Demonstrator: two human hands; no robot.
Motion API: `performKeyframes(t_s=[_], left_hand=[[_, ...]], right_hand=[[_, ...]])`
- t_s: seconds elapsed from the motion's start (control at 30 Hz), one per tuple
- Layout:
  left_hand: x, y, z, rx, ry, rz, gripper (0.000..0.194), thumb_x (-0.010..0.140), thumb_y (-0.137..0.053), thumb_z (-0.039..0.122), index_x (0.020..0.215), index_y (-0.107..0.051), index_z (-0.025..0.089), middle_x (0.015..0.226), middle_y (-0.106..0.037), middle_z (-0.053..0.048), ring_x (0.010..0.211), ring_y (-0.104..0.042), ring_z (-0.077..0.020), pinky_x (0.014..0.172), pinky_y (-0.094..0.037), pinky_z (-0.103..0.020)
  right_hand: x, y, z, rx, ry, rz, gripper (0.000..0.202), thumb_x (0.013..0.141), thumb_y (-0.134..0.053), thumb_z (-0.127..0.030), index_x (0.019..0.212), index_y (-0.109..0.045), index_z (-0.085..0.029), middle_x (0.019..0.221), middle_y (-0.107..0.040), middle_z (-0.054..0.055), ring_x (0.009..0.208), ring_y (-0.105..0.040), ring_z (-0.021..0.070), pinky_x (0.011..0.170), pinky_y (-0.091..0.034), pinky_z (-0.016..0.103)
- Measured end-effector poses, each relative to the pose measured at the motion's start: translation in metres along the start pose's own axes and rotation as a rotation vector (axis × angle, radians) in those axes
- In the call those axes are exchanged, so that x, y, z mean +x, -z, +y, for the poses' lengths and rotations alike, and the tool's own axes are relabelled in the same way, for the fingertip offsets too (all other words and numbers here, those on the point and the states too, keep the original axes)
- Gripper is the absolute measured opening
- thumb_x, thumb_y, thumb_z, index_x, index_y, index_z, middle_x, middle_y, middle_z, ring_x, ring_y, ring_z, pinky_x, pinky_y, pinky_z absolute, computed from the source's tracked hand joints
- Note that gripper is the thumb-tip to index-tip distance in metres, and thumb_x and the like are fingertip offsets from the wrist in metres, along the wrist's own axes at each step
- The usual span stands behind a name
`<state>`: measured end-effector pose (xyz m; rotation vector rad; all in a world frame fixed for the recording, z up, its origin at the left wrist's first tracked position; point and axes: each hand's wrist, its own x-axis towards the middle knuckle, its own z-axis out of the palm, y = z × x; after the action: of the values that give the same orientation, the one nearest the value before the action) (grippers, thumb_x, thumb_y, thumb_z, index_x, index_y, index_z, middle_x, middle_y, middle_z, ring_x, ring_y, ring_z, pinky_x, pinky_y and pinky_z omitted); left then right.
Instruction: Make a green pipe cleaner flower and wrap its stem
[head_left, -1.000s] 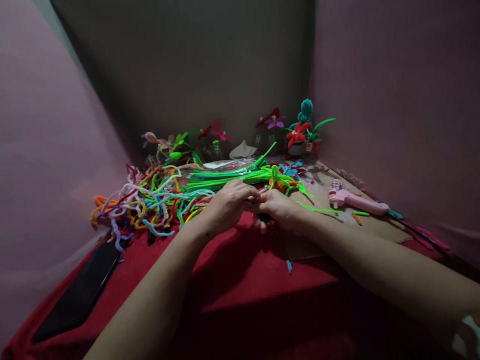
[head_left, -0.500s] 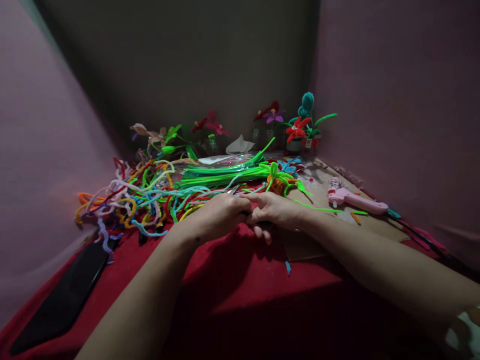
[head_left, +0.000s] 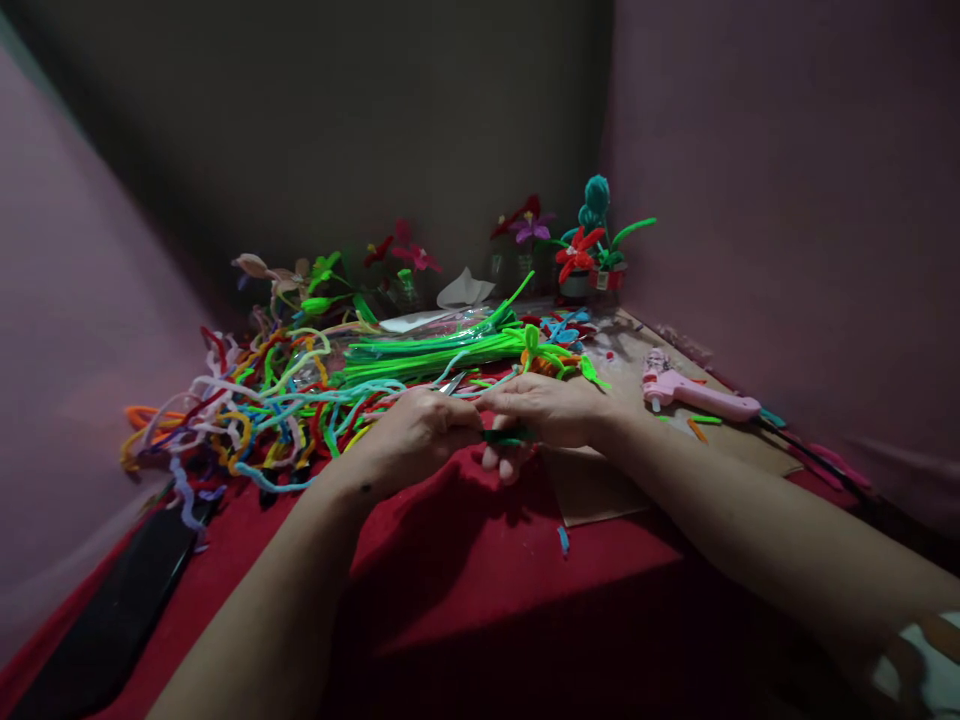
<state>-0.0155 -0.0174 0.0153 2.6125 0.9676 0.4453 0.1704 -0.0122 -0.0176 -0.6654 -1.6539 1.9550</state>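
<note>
Just above the red cloth, my left hand point(head_left: 431, 430) and my right hand point(head_left: 551, 408) meet at the fingertips. A short dark green pipe cleaner point(head_left: 514, 437) shows between them. My left fingers pinch its left end, while the right thumb and fingers close over it from the other side; much of it is hidden. Silver scissor blades point(head_left: 452, 384) stick out behind my left hand, and I cannot tell whether they touch it. Beyond my hands lies a bundle of bright green pipe cleaners point(head_left: 427, 355), partly in clear plastic.
Tangled coloured pipe cleaners point(head_left: 247, 410) cover the left side, above a black flat object point(head_left: 112, 610). A pink glue gun point(head_left: 701, 393) rests on brown cardboard point(head_left: 596, 495) at right. Pipe-cleaner flowers point(head_left: 577, 255) stand along the back. A blue scrap point(head_left: 563, 541) lies on the red cloth point(head_left: 480, 580).
My view has shifted slightly, so the scene sits further left. My hands have drawn a little apart, and the dark green pipe cleaner between them shows more clearly.
</note>
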Motion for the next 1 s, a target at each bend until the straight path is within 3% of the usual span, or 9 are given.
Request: performKeyframes(t_s=[0.1,0.2,0.33,0.7,0.8,0.87,0.93,1.0], left_hand=[[0.0,0.002,-0.002,0.079,-0.008,0.065,0.023,0.076,-0.052,0.022,0.056,-0.062,0.02,0.052,-0.049,0.003,0.051,-0.038,-0.0103,0.051,-0.025,-0.021],[0.001,0.001,-0.004,0.153,0.001,0.098,0.023,0.076,-0.051,0.019,0.055,-0.061,0.019,0.052,-0.05,0.002,0.051,-0.039,-0.0102,0.052,-0.025,-0.022],[0.001,-0.002,-0.003,0.273,0.033,0.127,0.023,0.079,-0.049,0.021,0.06,-0.062,0.019,0.057,-0.056,-0.001,0.056,-0.045,-0.0125,0.056,-0.029,-0.023],[0.004,-0.015,-0.009,0.414,-0.018,0.144,0.026,0.08,-0.047,0.018,0.058,-0.061,0.018,0.054,-0.057,-0.002,0.055,-0.047,-0.0131,0.055,-0.03,-0.024],[0.001,-0.003,-0.006,0.336,-0.019,0.155,0.016,0.08,-0.05,0.02,0.076,-0.066,0.02,0.072,-0.066,-0.003,0.07,-0.055,-0.0151,0.065,-0.038,-0.025],[-0.002,0.013,-0.005,0.23,-0.014,0.254,0.022,0.078,-0.055,0.027,0.098,-0.063,0.021,0.096,-0.066,-0.004,0.088,-0.057,-0.0178,0.076,-0.041,-0.028],[-0.006,0.029,-0.007,0.084,0.141,0.413,0.033,0.078,-0.054,0.034,0.107,-0.059,0.019,0.097,-0.066,-0.005,0.087,-0.059,-0.0175,0.075,-0.043,-0.027],[-0.008,0.039,-0.011,-0.04,0.344,0.521,0.032,0.079,-0.052,0.04,0.097,-0.062,0.016,0.083,-0.066,-0.005,0.075,-0.06,-0.0166,0.065,-0.045,-0.025]], right_hand=[[-0.003,0.005,-0.007,-0.002,-0.008,0.048,0.046,0.083,-0.045,-0.051,0.091,-0.063,-0.009,0.065,-0.067,0.009,0.05,-0.061,0.0122,0.053,-0.05,0.024],[-0.002,0.004,-0.01,-0.12,-0.015,0.096,0.026,0.077,-0.059,-0.035,0.081,-0.065,-0.01,0.061,-0.066,0.005,0.049,-0.06,0.0112,0.05,-0.048,0.022],[0.004,-0.004,-0.007,-0.313,-0.006,0.317,0.009,0.071,-0.06,-0.015,0.064,-0.063,-0.01,0.047,-0.059,0.001,0.041,-0.055,0.0087,0.042,-0.043,0.018],[0.01,-0.008,0.008,-0.459,0.125,0.481,0.014,0.069,-0.056,-0.015,0.058,-0.063,-0.012,0.046,-0.055,-0.001,0.038,-0.046,0.0051,0.035,-0.033,0.016],[0.009,-0.011,0.004,-0.397,0.113,0.479,0.014,0.069,-0.056,-0.016,0.056,-0.061,-0.012,0.043,-0.054,-0.002,0.035,-0.045,0.0053,0.035,-0.033,0.016],[0.008,-0.012,0.0,-0.318,0.08,0.485,0.014,0.068,-0.056,-0.016,0.055,-0.059,-0.012,0.042,-0.054,-0.003,0.034,-0.046,0.0059,0.035,-0.034,0.017],[0.007,-0.013,-0.003,-0.24,0.063,0.512,0.014,0.068,-0.057,-0.016,0.054,-0.058,-0.012,0.042,-0.054,-0.002,0.032,-0.046,0.0061,0.034,-0.034,0.017],[0.007,-0.013,-0.005,-0.168,0.066,0.539,0.015,0.067,-0.058,-0.017,0.054,-0.056,-0.012,0.043,-0.056,-0.002,0.031,-0.047,0.0064,0.034,-0.035,0.018]])
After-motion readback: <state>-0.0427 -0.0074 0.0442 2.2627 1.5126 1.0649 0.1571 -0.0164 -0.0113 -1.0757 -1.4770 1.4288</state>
